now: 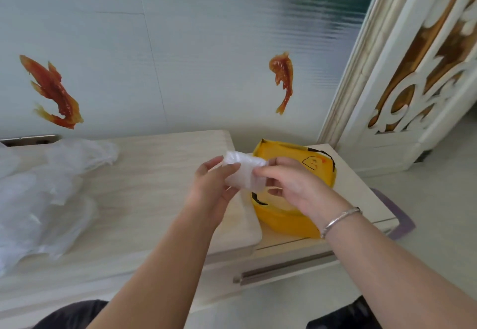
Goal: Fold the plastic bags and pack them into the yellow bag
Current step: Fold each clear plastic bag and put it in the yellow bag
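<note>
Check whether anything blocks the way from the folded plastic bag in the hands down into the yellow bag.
Nothing visible does. The folded plastic bag is held by the left hand and right hand just above the yellow bag, whose mouth looks open, though the right hand hides part of it.

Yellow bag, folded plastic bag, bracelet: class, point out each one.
yellow bag (284, 221), head view, front wall.
folded plastic bag (245, 171), head view, middle, between both hands.
bracelet (340, 219), head view, band on right wrist.

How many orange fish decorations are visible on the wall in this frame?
2. One large fish is on the wall at the left above the cabinet; a smaller fish is farther right, above the yellow bag. Others may lie outside the view.
</note>
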`<state>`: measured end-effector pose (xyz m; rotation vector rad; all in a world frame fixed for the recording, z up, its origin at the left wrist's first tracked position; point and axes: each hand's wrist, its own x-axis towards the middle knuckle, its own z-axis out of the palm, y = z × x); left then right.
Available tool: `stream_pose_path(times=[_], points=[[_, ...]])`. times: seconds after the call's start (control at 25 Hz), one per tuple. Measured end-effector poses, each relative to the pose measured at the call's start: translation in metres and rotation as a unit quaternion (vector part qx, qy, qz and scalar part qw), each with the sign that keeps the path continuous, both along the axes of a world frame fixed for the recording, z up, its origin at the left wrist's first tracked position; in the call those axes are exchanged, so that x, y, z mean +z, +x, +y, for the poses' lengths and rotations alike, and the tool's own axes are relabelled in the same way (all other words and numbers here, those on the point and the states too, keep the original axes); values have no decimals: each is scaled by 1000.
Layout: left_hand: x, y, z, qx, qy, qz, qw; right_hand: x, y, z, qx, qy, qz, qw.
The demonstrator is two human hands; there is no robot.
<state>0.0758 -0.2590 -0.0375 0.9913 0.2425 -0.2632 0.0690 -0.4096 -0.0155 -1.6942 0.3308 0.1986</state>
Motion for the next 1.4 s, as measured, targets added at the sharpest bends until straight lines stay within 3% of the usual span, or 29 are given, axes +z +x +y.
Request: stream_pose_path(times=[0.12,0.32,0.4,0.48,0.56,0.64,0.72,0.8,1.04,1.32,1.4], points=[[4,1,-7,44,11,-10,999,-1,4,-10,10,-72,19,997],[11,2,-18,-25,79,-60,995,11,8,-32,80,40,8,996],[10,4,-23,-37,102,-83,991,14,10,-42,103,5,-15,995],[5,7,-28,-24,160,-94,982,13,15,-55,63,-39,-39,997],[-5,12,-31,-26,326,-106,939,7,21,-67,7,-145,-68,987],[-16,13,-35,-77,479,-110,868,-4,26,-70,21,-285,-78,955],[-26,15,-40,-123,545,-118,821,-17,32,-63,74,-357,-57,930],[-28,14,-44,-137,575,-131,796,-33,39,-57,108,-387,-31,915],[-25,12,-42,-146,543,-109,820,-71,43,-56,192,-487,98,847],[-14,10,-26,-132,511,-112,842,-34,39,-34,151,-605,6,782],[-6,8,-13,-106,507,-108,849,-20,33,-27,116,-602,-35,790]])
